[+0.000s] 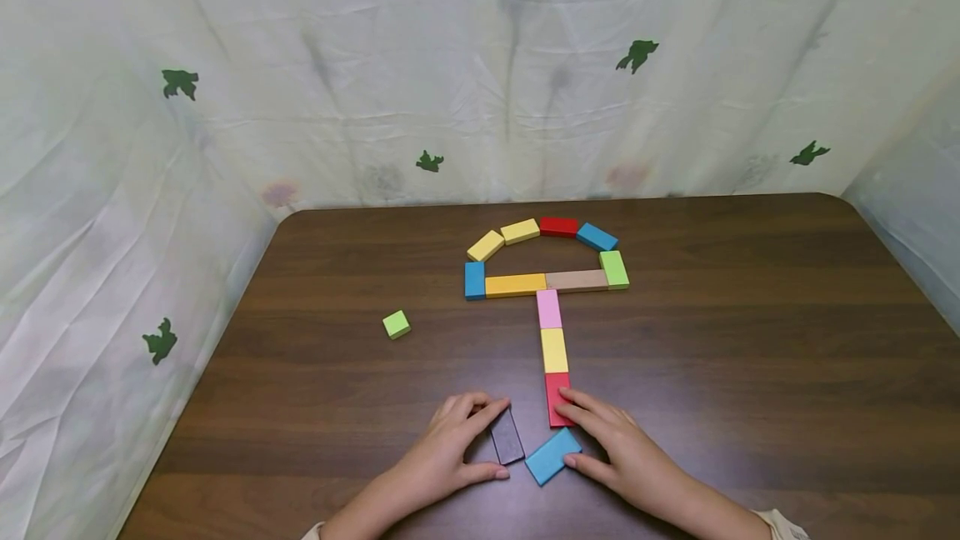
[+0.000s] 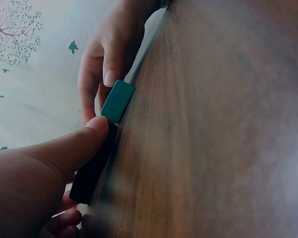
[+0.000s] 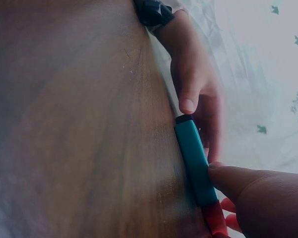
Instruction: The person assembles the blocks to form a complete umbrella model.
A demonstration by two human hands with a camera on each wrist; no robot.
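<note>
My left hand (image 1: pixel 453 444) holds a black block (image 1: pixel 507 437) lengthwise, the thumb at its near end and the fingers at its far end. To the right, a blue block (image 1: pixel 553 457) lies slanted on the table, close to the black one. My right hand (image 1: pixel 618 444) touches the blue block's edge with its thumb, while its fingertips rest on a red block (image 1: pixel 557 398). That red block ends a straight column with a yellow block (image 1: pixel 554 351) and a pink block (image 1: pixel 549 308). In the right wrist view, the blue block (image 3: pixel 196 163) partly hides the black one.
Beyond the column, an orange block (image 1: pixel 515 285) and a tan block (image 1: pixel 577 280) form a row under an arch of several coloured blocks, including a red one (image 1: pixel 558 227). A small green block (image 1: pixel 397 324) lies apart on the left of the brown table (image 1: pixel 750 340). Pale cloth hangs around.
</note>
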